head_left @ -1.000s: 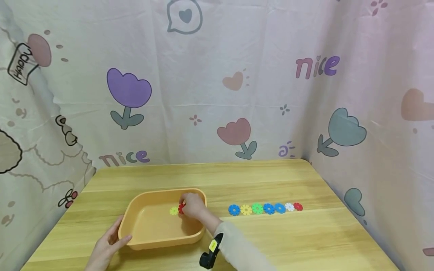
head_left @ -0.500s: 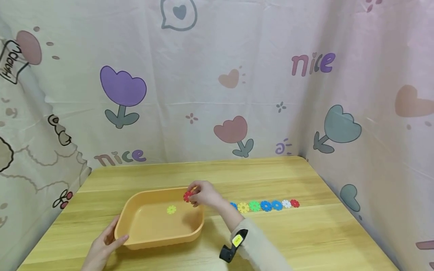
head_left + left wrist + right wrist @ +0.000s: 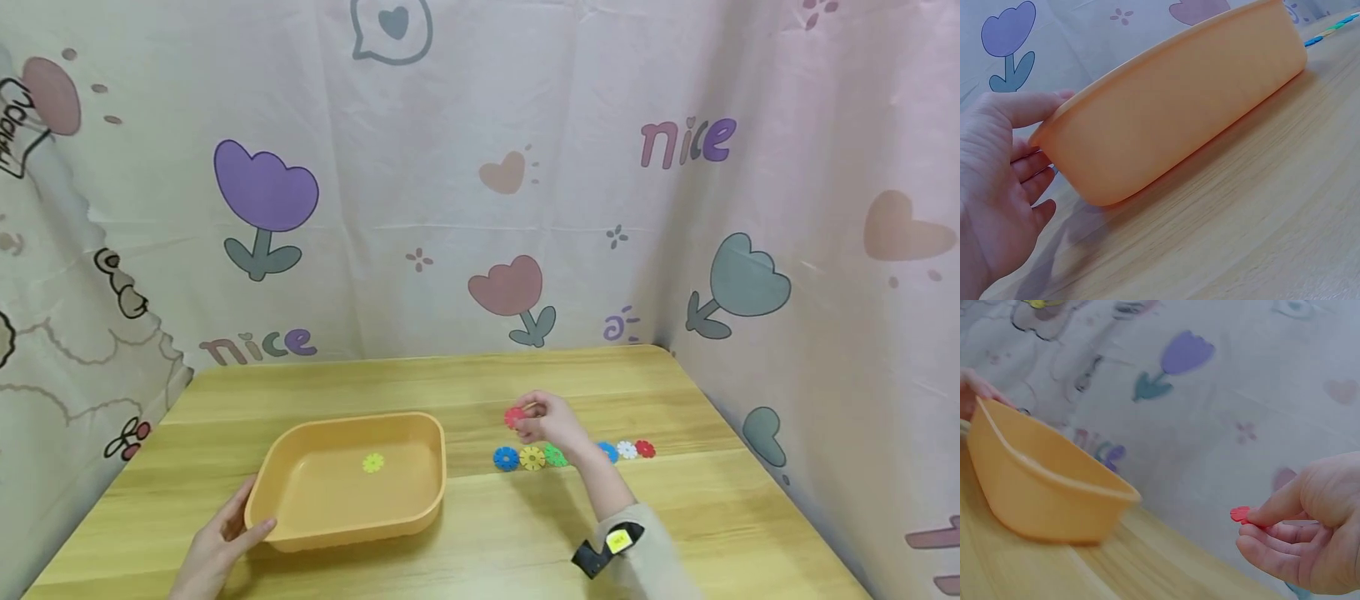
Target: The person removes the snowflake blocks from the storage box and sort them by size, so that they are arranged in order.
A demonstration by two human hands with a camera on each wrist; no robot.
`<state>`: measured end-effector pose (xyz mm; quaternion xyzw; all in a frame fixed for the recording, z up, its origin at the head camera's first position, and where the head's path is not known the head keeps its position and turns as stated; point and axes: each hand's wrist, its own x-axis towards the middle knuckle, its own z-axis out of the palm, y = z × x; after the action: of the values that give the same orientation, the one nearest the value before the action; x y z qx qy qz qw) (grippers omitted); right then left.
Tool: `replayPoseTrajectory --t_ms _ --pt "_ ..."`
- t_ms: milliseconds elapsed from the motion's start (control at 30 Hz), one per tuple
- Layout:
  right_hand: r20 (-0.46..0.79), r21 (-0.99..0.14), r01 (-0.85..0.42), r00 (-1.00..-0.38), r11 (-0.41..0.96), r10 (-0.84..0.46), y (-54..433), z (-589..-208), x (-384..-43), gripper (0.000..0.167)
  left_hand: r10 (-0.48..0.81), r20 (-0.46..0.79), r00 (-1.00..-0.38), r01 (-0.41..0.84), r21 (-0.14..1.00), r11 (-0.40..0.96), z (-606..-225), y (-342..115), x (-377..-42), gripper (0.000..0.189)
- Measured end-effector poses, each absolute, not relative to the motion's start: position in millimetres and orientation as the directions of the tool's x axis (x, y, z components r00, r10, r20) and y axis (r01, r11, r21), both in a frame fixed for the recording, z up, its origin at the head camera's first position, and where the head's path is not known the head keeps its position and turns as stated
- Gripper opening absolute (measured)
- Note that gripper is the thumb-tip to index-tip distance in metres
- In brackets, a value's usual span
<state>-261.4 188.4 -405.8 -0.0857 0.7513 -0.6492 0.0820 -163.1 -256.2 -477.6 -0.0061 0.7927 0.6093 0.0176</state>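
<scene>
My right hand (image 3: 553,423) pinches a red snowflake disc (image 3: 512,417) between thumb and fingers, held over the table just behind a row of similar discs. In the right wrist view the red disc sticks out past the thumb tip. My left hand (image 3: 216,546) grips the near left corner of an orange plastic tub (image 3: 345,537); in the left wrist view the thumb lies over the rim and the fingers are below it outside. One yellow disc (image 3: 372,462) lies on the tub's floor.
The row on the wooden table (image 3: 480,542) includes a blue disc (image 3: 506,458), a yellow disc (image 3: 532,457), a green disc (image 3: 555,455), a white disc (image 3: 627,450) and a red disc (image 3: 645,448). My right wrist hides part of it. A printed curtain (image 3: 420,183) hangs behind.
My right hand has lifted the red disc out of the tub and carried it right, over to the row. The left hand has kept its hold on the tub.
</scene>
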Motion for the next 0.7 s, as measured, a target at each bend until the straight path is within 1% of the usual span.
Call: replayPoseTrajectory --t_ms 267,433,500,633,700 --pt "-0.087 -0.984 0.082 -0.996 0.156 -0.025 256 -418 -257 0.032 0.016 -0.036 -0.999 -0.030 0.957 0.287 -475 -255 -160 0.077" --pt "-0.080 -0.988 0.081 -0.997 0.134 0.013 300 -425 -254 0.027 0.024 -0.020 -1.000 -0.014 0.972 0.236 -476 -255 -159 0.076" --pt "-0.081 -0.984 0.086 -0.996 0.156 0.036 315 -428 -253 0.026 0.024 -0.009 -1.000 -0.004 0.975 0.224 -477 -255 -160 0.075" --pt "-0.095 -0.971 0.115 -0.990 0.211 0.105 341 -435 -253 0.030 0.027 -0.004 -1.000 0.002 0.971 0.239 -477 -256 -161 0.075" --pt "-0.122 -0.962 0.158 -0.978 0.222 0.167 354 -442 -255 0.024 0.028 0.002 -1.000 0.009 0.969 0.246 -477 -256 -162 0.075"
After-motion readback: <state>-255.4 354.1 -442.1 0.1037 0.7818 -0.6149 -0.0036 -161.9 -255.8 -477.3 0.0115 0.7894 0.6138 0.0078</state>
